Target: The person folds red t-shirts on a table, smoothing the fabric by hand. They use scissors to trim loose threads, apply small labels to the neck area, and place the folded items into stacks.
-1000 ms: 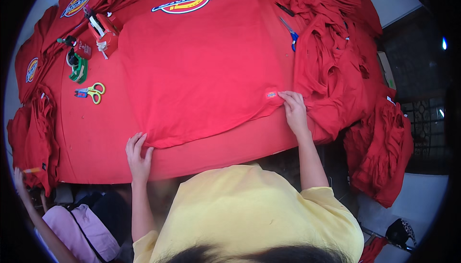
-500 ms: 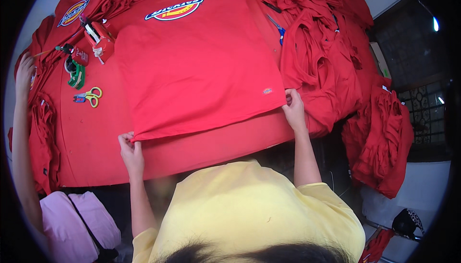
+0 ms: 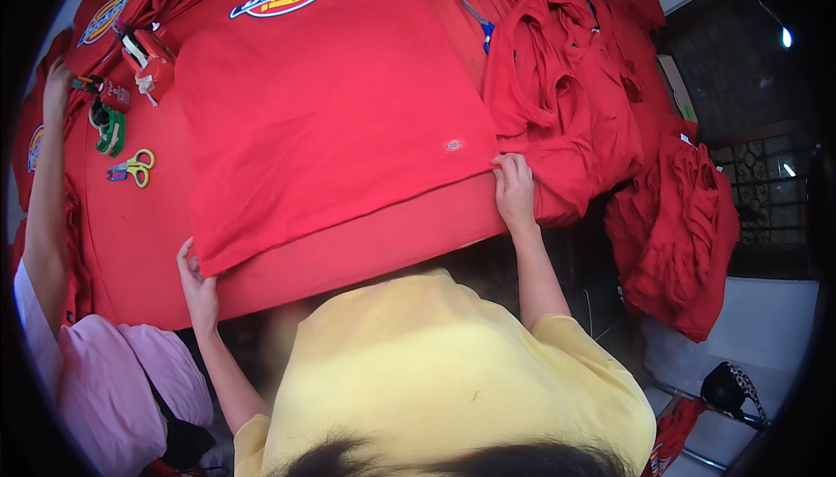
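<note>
Left hand [image 3: 198, 281]: fingers closed on the red shirt's [image 3: 331, 111] near-left hem corner, at the desk's [image 3: 366, 246] near edge.
Right hand [image 3: 515, 191]: fingers pinched on the near-right hem corner.
Shirt: spread flat.

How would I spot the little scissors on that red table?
Start at the big red shirt laid flat on the red table. Look past its left edge to the scissors, just below a green tool. Their yellow-green handle loops set them apart.
</note>
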`<state>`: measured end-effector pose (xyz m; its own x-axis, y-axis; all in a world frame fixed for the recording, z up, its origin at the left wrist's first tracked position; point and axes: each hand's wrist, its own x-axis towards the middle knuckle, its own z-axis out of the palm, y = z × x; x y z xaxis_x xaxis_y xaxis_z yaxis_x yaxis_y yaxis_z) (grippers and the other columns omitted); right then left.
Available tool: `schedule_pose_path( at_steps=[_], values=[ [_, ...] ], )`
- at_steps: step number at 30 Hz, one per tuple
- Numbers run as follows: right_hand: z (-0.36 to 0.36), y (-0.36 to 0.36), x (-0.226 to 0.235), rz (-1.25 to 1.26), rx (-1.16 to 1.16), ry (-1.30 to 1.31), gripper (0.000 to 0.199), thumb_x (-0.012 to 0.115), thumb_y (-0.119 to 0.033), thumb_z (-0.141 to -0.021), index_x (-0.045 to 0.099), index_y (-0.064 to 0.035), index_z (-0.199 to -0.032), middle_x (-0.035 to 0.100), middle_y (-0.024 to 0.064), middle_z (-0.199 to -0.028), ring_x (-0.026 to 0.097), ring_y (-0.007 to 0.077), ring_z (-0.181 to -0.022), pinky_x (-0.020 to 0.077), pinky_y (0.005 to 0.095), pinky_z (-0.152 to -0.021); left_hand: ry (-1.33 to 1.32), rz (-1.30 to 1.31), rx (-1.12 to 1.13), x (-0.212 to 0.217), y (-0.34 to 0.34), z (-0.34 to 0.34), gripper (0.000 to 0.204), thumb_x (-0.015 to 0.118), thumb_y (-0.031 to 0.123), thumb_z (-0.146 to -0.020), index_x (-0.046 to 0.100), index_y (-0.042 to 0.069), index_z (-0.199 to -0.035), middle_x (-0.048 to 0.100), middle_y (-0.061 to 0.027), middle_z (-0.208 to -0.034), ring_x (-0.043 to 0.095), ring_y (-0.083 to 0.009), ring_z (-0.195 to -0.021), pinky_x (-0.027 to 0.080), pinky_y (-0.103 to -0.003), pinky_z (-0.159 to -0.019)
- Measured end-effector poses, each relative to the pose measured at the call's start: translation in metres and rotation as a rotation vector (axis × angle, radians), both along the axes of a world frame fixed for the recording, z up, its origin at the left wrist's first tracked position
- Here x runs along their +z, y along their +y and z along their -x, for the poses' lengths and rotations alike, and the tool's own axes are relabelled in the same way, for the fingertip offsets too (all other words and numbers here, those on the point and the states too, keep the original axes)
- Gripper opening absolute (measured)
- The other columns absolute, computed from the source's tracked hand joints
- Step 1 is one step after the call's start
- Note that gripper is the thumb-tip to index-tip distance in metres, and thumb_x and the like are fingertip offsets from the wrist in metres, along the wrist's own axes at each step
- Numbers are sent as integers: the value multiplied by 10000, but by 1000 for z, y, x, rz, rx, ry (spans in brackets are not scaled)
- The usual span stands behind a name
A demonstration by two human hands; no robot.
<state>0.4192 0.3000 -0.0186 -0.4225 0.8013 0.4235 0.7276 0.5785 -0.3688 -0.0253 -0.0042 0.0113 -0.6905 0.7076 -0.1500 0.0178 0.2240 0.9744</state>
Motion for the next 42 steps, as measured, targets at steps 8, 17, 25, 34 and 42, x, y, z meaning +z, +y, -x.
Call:
schedule_pose_path(
  at_steps=[8,17,25,34,42],
  values=[
    [-2,-5,-1,125,-65,70,220,563,-66,-858,613,-101,-1069,548,126,-1016,542,323,-949,433,402,-817,-19,-87,-31,-20,-20,14,344,571,-29,-851,549,-2,-1193,553,-80,-1200,505,-168,-1147,348,-298,-1024],
    [24,25,2,114,-381,-49,281,520,-317,-931,585,-45,-904,637,141,-897,610,340,-814,462,416,-683,146,383,229,6,21,12,279,663,210,-867,590,-14,-719,532,-15,-580,507,-66,-485,446,-226,-452],
    [23,23,-8,19,-382,-42,271,525,-310,-933,600,-51,-906,641,127,-895,614,324,-804,468,404,-672,128,387,224,2,17,7,209,643,165,-875,611,-18,-780,564,-24,-657,538,-66,-565,459,-217,-521],
    [-22,26,18,665,8,467,208,570,-147,-911,669,-33,-1056,605,-4,-934,492,70,-722,372,185,-655,-18,112,-177,13,-29,12,248,540,-29,-852,662,1,-1066,570,-81,-1031,455,-176,-1160,301,-269,-1010],
    [-15,37,-7,676,-104,685,236,668,-8,-821,525,-23,-1008,508,-8,-807,499,61,-718,428,194,-682,-97,63,51,-3,-19,9,431,597,-38,-834,515,2,-1255,564,-35,-969,528,-106,-934,414,-210,-838]
  ],
)
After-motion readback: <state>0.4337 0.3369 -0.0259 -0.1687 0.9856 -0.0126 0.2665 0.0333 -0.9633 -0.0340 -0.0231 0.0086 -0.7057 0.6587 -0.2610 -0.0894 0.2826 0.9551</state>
